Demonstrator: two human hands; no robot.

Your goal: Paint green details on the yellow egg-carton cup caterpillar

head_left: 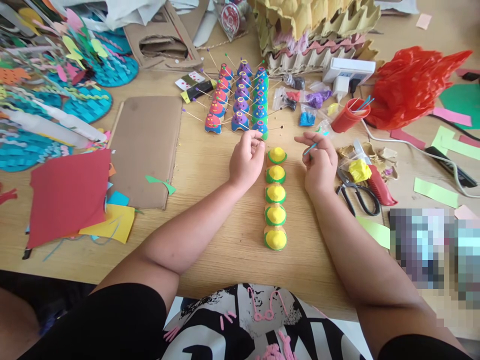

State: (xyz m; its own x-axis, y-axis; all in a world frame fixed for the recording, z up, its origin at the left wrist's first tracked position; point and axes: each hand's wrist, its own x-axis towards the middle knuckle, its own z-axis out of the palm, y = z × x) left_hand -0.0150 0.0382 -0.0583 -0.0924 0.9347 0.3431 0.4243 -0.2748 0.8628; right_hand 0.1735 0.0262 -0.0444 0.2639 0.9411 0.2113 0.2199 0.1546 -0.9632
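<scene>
My right hand [320,165] is closed around a thin blue stick [310,148], with the index finger reaching out to the left. Across from it, my left hand [247,159] has its fingers curled together above the table; whatever is between them, if anything, I cannot make out. A strip of egg-carton bumps [276,194], coated yellow on top with green rims, lies lengthwise between my forearms. Just beyond my left hand stand three more painted strips: a red and blue one [216,107], a purple one [240,105] and a blue and green one [260,100], with pins sticking out.
On the right are a red cup [347,117] with sticks, black scissors [358,192], a red plastic bag [405,90] and a white power adapter [348,70]. Cardboard [144,150] and red paper [69,195] lie left. Egg cartons [311,35] are stacked behind.
</scene>
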